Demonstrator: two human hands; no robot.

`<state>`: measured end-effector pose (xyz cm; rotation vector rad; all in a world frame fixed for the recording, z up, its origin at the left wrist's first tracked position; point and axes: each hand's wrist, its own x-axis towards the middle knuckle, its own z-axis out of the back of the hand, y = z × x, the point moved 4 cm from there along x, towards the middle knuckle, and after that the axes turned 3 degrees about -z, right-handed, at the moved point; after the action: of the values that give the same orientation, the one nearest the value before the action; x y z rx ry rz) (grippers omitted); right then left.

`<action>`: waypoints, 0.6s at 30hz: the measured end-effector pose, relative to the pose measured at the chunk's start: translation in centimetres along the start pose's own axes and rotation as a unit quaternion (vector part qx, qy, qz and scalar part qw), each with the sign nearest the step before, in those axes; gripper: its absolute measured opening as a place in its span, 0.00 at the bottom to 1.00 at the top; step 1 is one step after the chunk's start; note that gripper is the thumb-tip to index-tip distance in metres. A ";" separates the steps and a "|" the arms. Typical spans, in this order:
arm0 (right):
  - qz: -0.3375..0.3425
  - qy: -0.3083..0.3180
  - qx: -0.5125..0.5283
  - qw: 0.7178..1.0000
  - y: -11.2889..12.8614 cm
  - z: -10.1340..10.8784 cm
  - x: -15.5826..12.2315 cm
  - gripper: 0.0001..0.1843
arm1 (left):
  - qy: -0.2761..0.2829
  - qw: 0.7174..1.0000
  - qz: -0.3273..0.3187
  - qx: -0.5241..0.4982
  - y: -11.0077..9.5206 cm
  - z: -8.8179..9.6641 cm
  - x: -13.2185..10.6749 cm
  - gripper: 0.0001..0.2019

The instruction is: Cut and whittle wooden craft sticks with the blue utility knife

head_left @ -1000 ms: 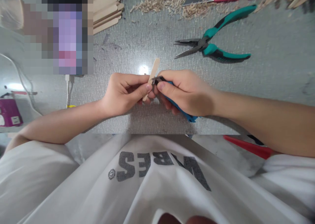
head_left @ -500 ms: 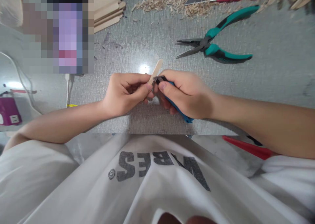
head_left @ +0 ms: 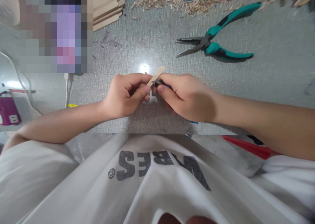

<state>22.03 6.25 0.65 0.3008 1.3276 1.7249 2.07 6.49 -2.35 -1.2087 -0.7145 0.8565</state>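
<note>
Both hands, left (head_left: 124,96) and right (head_left: 190,96), meet over the grey table (head_left: 145,46) near its close edge, probably to keep the work within easy sight. Past them lie teal-handled pliers (head_left: 205,41), spread open, seemingly placed to leave room. Gripped in the right is a blue-and-black cutter (head_left: 158,82), mostly hidden, blade at the stick. Left thumb and fingers pinch that wooden stick (head_left: 157,75) by its lower end, apparently steadying it; its long axis slants away, rounded end pointing forward and right.
</note>
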 end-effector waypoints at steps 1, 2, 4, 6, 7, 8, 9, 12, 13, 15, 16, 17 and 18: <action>-0.002 0.001 0.004 1.000 0.0 0.0 0.0 0.17 | -0.002 1.000 -0.003 0.002 0.0 0.0 0.0 0.10; -0.001 0.003 0.009 1.000 0.0 0.0 0.1 0.17 | -0.001 1.000 -0.004 0.004 0.0 0.0 0.0 0.09; 0.003 0.011 0.026 1.000 0.0 0.0 0.3 0.18 | -0.001 1.000 -0.001 0.009 0.0 0.0 0.0 0.09; 0.006 0.020 0.044 0.999 0.1 0.0 0.4 0.18 | 0.001 1.000 0.006 0.012 0.0 0.1 0.0 0.10; 0.005 0.025 0.052 0.998 0.1 0.0 0.5 0.17 | 0.001 1.000 0.012 0.013 0.0 0.1 0.0 0.10; 0.001 0.031 0.057 0.998 0.1 0.0 0.5 0.17 | 0.001 1.000 0.016 0.012 0.0 0.1 0.0 0.10; -0.004 0.035 0.063 0.997 0.1 0.0 0.4 0.17 | 0.001 1.000 0.019 0.011 0.0 0.1 0.0 0.10; -0.032 0.038 0.086 0.995 0.0 0.1 0.3 0.16 | 0.003 1.000 0.027 0.005 0.1 0.1 0.0 0.11; -0.041 0.039 0.093 0.994 -0.1 0.0 0.3 0.17 | 0.005 1.000 0.027 0.004 0.1 0.1 0.0 0.12; -0.050 0.045 0.104 0.992 -0.3 -0.1 0.3 0.18 | 0.005 1.000 0.025 0.001 0.1 0.1 -0.1 0.12; -0.051 0.045 0.107 0.992 -0.4 -0.1 0.4 0.18 | 0.003 1.000 0.023 -0.001 0.2 0.1 -0.1 0.12; -0.048 0.043 0.109 0.992 -0.5 -0.1 0.4 0.18 | 0.003 1.000 0.021 -0.003 0.2 0.1 -0.1 0.11; -0.044 0.041 0.111 0.992 -0.6 -0.2 0.4 0.17 | 0.005 1.000 0.022 -0.005 0.2 0.1 -0.1 0.10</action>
<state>21.98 6.46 -0.04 0.2956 1.5742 1.5330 1.91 6.44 -2.55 -1.2406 -0.6869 0.8845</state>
